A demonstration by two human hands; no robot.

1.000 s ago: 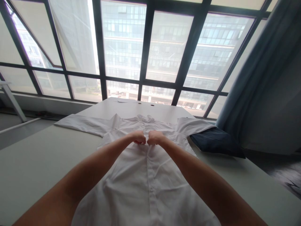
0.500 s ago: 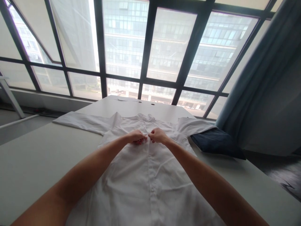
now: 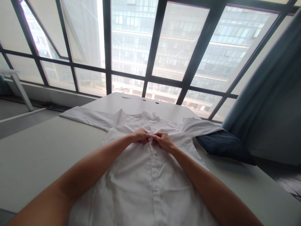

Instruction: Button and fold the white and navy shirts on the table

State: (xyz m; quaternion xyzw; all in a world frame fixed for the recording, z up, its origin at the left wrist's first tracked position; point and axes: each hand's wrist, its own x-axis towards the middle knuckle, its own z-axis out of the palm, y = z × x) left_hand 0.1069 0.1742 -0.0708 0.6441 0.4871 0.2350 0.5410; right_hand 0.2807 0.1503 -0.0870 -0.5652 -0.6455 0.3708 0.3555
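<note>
**You're working both hands at the placket point(image 3: 154, 169) of a white shirt point(image 3: 131, 188), just below the collar point(image 3: 148, 115).**
Your left hand point(image 3: 141, 136) and right hand point(image 3: 163, 140) are curled nearly shut on the cloth, almost touching; you cannot tell whether a button sits between the fingers. Keeping both pinches level is what keeps the edges even. The shirt is lying flat on the white table point(image 3: 47, 157) at 12 o'clock. You're seeing one shirt, two sleeves point(image 3: 87, 117) spread towards 9 and 3 o'clock, and one navy cushion point(image 3: 224, 146) at 2 o'clock.
</note>
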